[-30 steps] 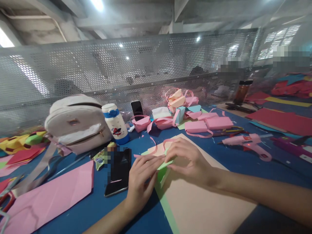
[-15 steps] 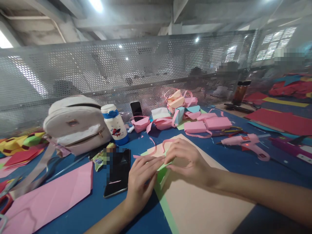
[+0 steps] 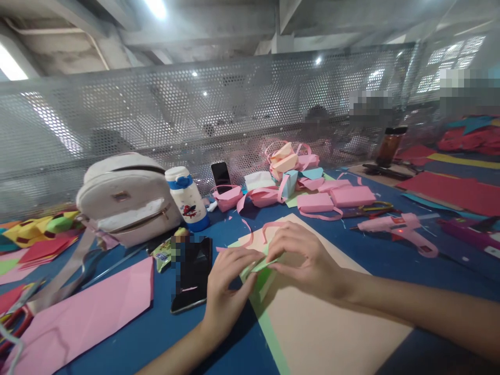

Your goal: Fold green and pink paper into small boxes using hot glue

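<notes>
A small piece of green paper (image 3: 261,266), folded, is held between both hands over a large peach paper sheet (image 3: 328,323). My left hand (image 3: 230,276) grips its left end, thumb below and fingers on top. At its right end, my right hand (image 3: 299,258) pinches it between thumb and fingertips. Part of the green piece is hidden by the fingers. Under the peach sheet, a light green sheet (image 3: 269,338) shows along the left edge. Thin pink paper strips (image 3: 269,229) lie just beyond the hands.
Left are a black phone (image 3: 195,281), pink paper (image 3: 97,307), a white backpack (image 3: 125,203) and a bottle (image 3: 186,200). Pink paper bags (image 3: 316,201) lie at the back. A pink glue gun (image 3: 402,226) rests right, near red paper (image 3: 453,192). A perforated metal screen (image 3: 234,114) stands behind.
The left thumb and fingers have shifted along the green paper, which now lies flatter between the hands. The right hand keeps its pinch. The view has moved slightly.
</notes>
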The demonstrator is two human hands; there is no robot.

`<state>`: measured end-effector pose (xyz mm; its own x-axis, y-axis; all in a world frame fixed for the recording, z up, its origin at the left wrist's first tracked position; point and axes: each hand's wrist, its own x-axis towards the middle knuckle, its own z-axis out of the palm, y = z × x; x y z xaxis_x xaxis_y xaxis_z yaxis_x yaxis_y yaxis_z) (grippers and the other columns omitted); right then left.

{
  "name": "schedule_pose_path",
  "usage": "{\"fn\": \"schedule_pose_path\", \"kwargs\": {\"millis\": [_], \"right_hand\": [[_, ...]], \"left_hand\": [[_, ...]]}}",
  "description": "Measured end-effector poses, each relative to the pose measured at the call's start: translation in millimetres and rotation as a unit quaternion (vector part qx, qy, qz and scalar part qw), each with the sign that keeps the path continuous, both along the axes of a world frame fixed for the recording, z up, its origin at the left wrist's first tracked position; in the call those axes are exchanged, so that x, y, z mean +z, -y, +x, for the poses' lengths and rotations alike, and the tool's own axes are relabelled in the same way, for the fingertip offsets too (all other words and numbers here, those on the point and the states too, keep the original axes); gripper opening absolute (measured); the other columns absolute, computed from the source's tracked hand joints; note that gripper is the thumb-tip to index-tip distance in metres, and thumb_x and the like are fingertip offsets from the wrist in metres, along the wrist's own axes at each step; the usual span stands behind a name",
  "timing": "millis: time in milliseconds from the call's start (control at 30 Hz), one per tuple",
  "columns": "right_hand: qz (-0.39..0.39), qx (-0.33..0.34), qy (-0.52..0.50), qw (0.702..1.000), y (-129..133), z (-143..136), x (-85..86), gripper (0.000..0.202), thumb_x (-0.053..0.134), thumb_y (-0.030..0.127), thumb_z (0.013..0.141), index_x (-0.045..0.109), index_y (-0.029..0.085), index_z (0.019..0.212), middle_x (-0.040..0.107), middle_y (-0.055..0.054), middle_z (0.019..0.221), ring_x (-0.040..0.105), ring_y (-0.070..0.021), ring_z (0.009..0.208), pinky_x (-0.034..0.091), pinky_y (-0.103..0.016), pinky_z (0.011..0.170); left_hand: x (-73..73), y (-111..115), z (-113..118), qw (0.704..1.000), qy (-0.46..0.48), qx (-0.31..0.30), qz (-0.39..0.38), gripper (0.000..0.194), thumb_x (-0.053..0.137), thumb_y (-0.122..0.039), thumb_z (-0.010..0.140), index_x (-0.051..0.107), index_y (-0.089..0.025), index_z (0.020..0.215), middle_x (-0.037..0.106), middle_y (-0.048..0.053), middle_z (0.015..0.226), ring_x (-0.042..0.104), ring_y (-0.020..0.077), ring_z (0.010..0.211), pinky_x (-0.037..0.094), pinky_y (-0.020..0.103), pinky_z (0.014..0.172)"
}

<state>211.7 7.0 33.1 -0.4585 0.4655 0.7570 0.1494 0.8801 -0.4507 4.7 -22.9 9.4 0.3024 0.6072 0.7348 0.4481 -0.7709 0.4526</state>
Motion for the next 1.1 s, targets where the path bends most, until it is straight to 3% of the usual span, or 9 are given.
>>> {"fn": "schedule_pose_path", "kwargs": {"millis": [167, 1100], "right_hand": [[-0.001, 0.000, 0.003, 1.000, 0.6, -0.5, -0.9, 0.006, 0.070, 0.020, 0.090, 0.065, 0.021, 0.088, 0.069, -0.002, 0.087, 0.059, -0.0206, 0.089, 0.044, -0.038, 0.086], [0.013, 0.002, 0.000, 1.000, -1.5, 2.0, -4.8, 0.005, 0.068, 0.022, 0.091, 0.064, 0.022, 0.090, 0.070, -0.002, 0.088, 0.060, -0.0209, 0.091, 0.045, -0.042, 0.093]], "left_hand": [[4.0, 5.3, 8.6, 0.997, 0.074, 0.008, -0.033, 0.013, 0.066, -0.008, 0.087, 0.066, -0.021, 0.087, 0.064, 0.001, 0.087, 0.061, 0.0171, 0.084, 0.048, 0.028, 0.076], [7.8, 9.0, 9.5, 0.995, 0.096, 0.008, -0.023, 0.017, 0.068, -0.005, 0.083, 0.065, -0.021, 0.081, 0.063, 0.001, 0.090, 0.062, 0.0164, 0.084, 0.046, 0.028, 0.076]]}}
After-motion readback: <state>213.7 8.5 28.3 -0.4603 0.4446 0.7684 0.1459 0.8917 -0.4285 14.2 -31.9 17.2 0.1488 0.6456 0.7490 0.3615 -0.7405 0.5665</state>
